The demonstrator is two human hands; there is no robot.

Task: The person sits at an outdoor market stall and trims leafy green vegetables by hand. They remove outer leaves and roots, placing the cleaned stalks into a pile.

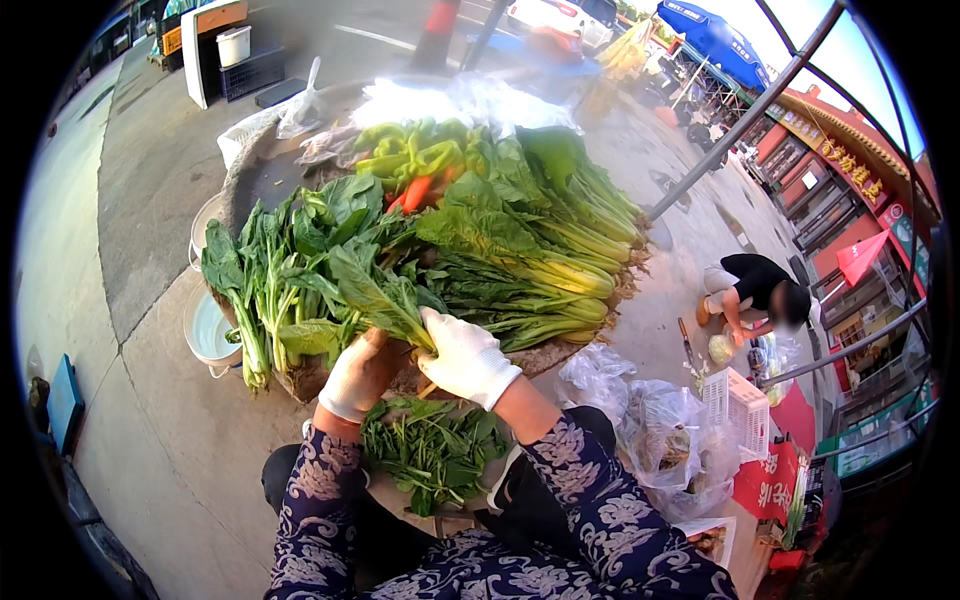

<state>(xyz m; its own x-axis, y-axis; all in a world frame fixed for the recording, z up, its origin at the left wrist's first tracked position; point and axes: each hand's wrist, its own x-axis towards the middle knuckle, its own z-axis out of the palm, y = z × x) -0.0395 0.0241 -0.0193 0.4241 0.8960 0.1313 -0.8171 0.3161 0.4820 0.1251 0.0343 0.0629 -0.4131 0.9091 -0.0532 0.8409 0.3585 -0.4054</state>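
Observation:
A leafy green vegetable (375, 289) is held between my two gloved hands, its leaves pointing up and to the left. My right hand (461, 356), in a white knit glove, is closed around the stem end. My left hand (364, 371), its glove soiled at the palm, touches the base from the left; its fingers are partly hidden. Bunches of leafy greens (259, 292) lie left of the hands, and long-stemmed greens (555, 277) are stacked to the right, roots outward. Green peppers (420, 154) and red peppers (412, 193) lie behind. Loose leaves (435, 450) are heaped on the ground between my feet.
A white bucket (212, 330) stands left of the produce. Plastic bags (667, 435) and a white plastic crate (736, 409) are at the right. Beyond, another person (757, 289) crouches over a cabbage. A metal pole (742, 112) slants across the upper right.

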